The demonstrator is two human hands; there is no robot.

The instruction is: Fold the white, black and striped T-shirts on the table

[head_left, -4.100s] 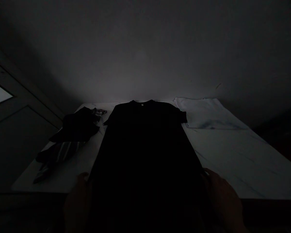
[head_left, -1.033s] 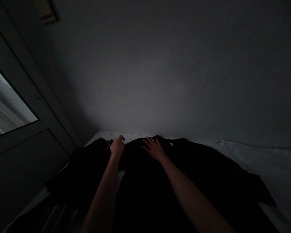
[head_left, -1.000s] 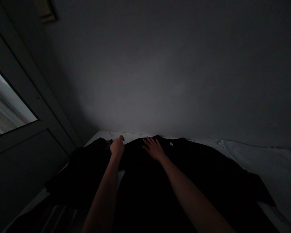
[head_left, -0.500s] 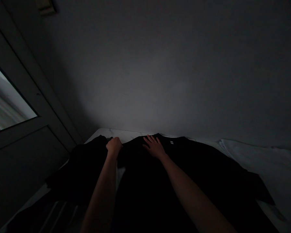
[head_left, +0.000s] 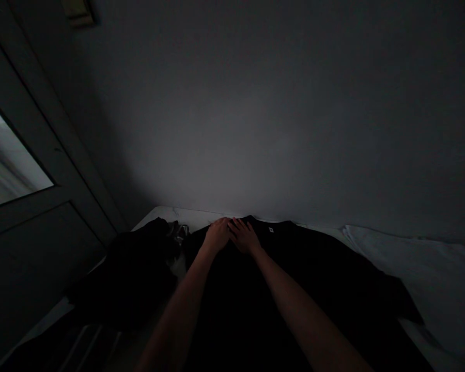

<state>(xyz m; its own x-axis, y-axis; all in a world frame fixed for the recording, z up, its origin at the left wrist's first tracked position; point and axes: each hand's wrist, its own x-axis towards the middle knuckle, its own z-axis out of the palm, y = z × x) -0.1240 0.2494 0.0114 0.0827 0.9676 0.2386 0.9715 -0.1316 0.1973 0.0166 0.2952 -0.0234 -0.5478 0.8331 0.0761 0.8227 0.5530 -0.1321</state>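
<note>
A black short-sleeved shirt [head_left: 279, 279] lies spread on a pale surface, with a small white label [head_left: 271, 230] at its neckline. My right hand [head_left: 245, 236] rests on the shirt left of the label, its fingers spread. Right beside it, my left hand [head_left: 217, 233] lies on the shirt's left shoulder area, palm down; its fingertips come close to or touch my right hand. Its fingers look bent and partly pressed together, and in the dim light I cannot make out whether they grip cloth.
More dark clothing [head_left: 127, 274] is heaped at the left, near a door [head_left: 27, 222] with a glass pane. A pale pillow or cloth [head_left: 430, 268] lies at the right. Behind the surface rises a grey wall [head_left: 256, 129].
My left hand has moved right, from the sleeve edge to beside my right hand. The shirt's left sleeve no longer stretches out toward the dark heap. My right hand stays about where it was.
</note>
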